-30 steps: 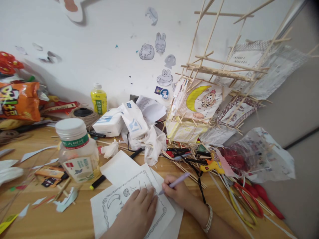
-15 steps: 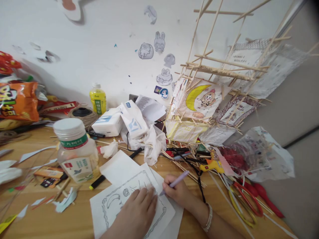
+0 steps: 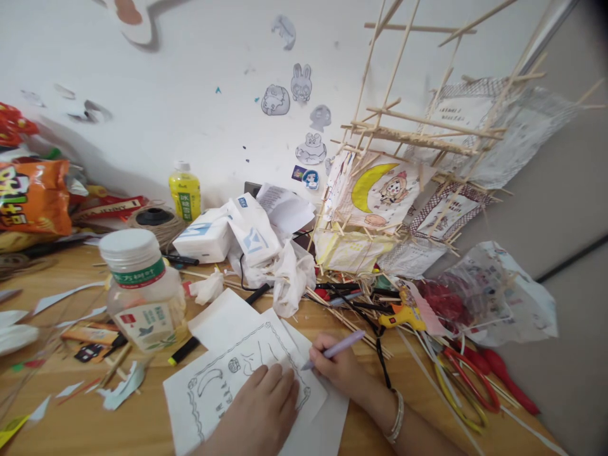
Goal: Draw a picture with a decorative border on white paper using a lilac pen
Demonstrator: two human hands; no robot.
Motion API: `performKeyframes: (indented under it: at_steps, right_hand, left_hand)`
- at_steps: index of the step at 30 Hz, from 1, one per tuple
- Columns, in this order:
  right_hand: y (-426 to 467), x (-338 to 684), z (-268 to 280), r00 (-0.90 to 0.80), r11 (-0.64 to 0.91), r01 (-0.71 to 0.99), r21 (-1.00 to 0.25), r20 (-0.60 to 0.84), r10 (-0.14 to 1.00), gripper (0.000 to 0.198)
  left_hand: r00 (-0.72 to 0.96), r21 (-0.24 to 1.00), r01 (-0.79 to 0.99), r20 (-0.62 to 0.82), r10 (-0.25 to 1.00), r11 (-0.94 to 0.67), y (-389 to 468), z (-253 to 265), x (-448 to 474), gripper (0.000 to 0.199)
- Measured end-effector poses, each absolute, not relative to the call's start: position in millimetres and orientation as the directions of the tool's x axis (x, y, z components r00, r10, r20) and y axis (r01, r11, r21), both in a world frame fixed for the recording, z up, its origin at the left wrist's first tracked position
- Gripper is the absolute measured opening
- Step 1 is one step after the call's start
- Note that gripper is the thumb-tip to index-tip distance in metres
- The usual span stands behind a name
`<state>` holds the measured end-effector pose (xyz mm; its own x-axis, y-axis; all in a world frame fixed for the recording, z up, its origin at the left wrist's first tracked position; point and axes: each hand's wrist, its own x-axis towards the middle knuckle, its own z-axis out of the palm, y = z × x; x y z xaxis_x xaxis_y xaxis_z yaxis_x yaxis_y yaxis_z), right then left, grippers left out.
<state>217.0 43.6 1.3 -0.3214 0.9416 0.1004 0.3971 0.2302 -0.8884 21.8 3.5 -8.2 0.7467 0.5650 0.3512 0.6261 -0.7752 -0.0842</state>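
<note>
A light purple pen [image 3: 338,349] is pinched in my right hand [image 3: 335,370], its tip down at the right border of a drawing sheet [image 3: 180,392]. The sheet carries a wavy drawn frame, a crescent moon, a small round shape and some characters. My left hand [image 3: 263,405] lies on the lower middle of the sheet with its fingers stretched out, covering part of the drawing. More white paper [image 3: 221,320] lies beneath and behind the sheet. Close to the paper's left edge is a black marker with a yellow end [image 3: 184,350].
A clear jar [image 3: 145,297] with a white lid stands on the left among paper scraps. Tissue packs [image 3: 254,231] and a yellow bottle [image 3: 184,192] are at the back. Behind right rises a stick frame [image 3: 427,136] with drawn panels. A yellow glue gun [image 3: 403,316] and scissors [image 3: 468,386] lie right.
The drawing sheet has shifted slightly left and down under my left hand, showing more drawn lines. My right hand still holds the pen, now tilted a little flatter. The view has moved slightly.
</note>
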Motion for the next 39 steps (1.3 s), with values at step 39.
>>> performKeyframes:
  at_steps: [39]
  right_hand:
    - [43.2,218.6,1.4,-0.262,0.188,0.384,-0.904,0.088,0.961,0.031]
  left_hand:
    - [0.698,-0.041,0.694,0.287,0.657,-0.719,4.2,-7.3,24.7,0.022]
